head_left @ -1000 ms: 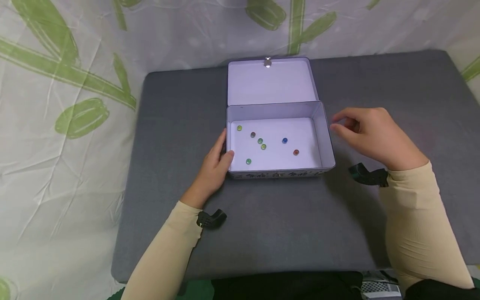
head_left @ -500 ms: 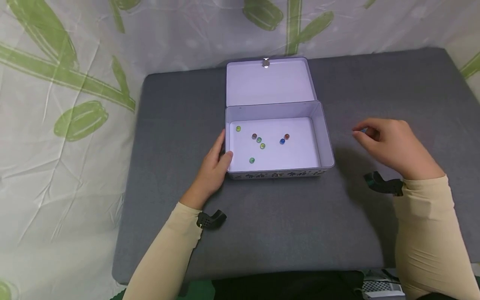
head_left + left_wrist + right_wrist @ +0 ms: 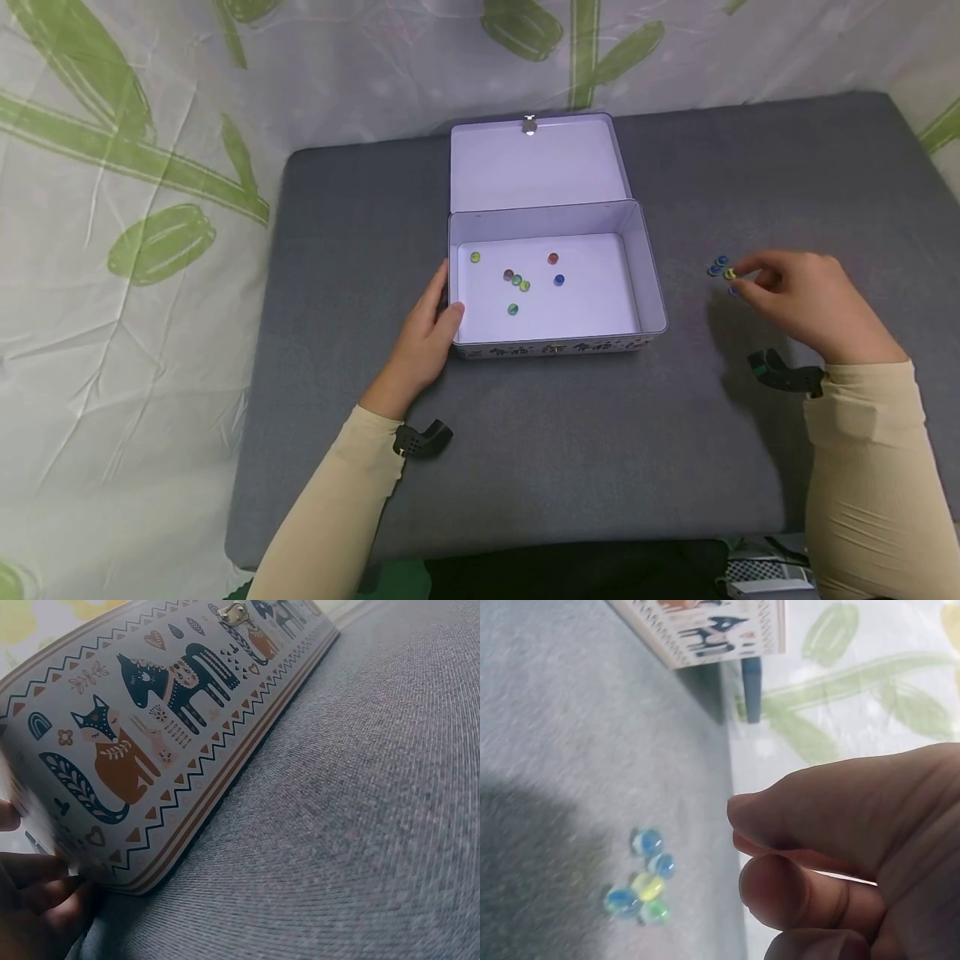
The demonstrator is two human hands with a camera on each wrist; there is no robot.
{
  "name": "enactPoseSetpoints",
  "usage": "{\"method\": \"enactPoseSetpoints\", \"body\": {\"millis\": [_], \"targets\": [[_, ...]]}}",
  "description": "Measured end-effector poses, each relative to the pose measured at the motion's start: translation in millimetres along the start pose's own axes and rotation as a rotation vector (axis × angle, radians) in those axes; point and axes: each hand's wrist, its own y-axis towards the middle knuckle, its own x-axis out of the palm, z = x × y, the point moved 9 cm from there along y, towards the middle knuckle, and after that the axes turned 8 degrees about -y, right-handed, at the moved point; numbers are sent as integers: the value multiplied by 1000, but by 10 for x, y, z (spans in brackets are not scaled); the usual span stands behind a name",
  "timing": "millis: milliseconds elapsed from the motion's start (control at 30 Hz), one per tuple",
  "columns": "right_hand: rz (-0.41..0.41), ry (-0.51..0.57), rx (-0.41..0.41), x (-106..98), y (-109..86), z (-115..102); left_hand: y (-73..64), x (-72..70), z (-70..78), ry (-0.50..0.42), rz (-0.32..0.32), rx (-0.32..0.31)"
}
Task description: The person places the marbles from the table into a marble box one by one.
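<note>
A tin box (image 3: 558, 346) with a pale lilac inside sits on the table, its lid (image 3: 540, 167) folded back. Dark foxes and horses decorate its outer front wall (image 3: 180, 694). My left hand (image 3: 423, 346) grips the box's left side, thumb over the rim and fingers along the outside. Inside lie several glass marbles, among them a red marble (image 3: 553, 258), a blue marble (image 3: 559, 280) and a green marble (image 3: 513, 309). Right of the box, my right hand (image 3: 810, 296) hovers beside several loose marbles, including a yellow marble (image 3: 648, 886); thumb and forefinger are slightly apart with nothing between them.
The grey cloth-covered table (image 3: 600, 450) extends around the box. A white curtain (image 3: 375, 67) with green leaf patterns hangs behind and to the left. Black wrist cameras, such as the right one (image 3: 783, 375), stick out from both sleeves.
My right hand has moved right and toward the front, from beside the box to the loose marbles. Inside the box the red marble has rolled back and left; the green one has shifted too.
</note>
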Motion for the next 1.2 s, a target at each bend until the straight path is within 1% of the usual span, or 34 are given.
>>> {"method": "enactPoseSetpoints", "body": {"millis": [167,467,567,767,1000,1100,1200], "targets": [[0,-14,7,54,-12,99,2,20,-18,-21,-2,-14],[-35,-23,43,156,-38,243,21,48,-22,-16,-11,-9],[-29,-19,62,169,-48,278,29,57,-16,-24,-16,-2],[-16,-15,73,166,-74,310,37,65,1,-27,-16,-1],[-27,-15,81,180,-75,341,37,70,-12,-33,-21,-14],[-34,-13,76,202,-52,337,21,53,-17,-55,-15,-23],[-45,-10,75,221,-29,343,7,34,-14,-52,-8,-26]]}}
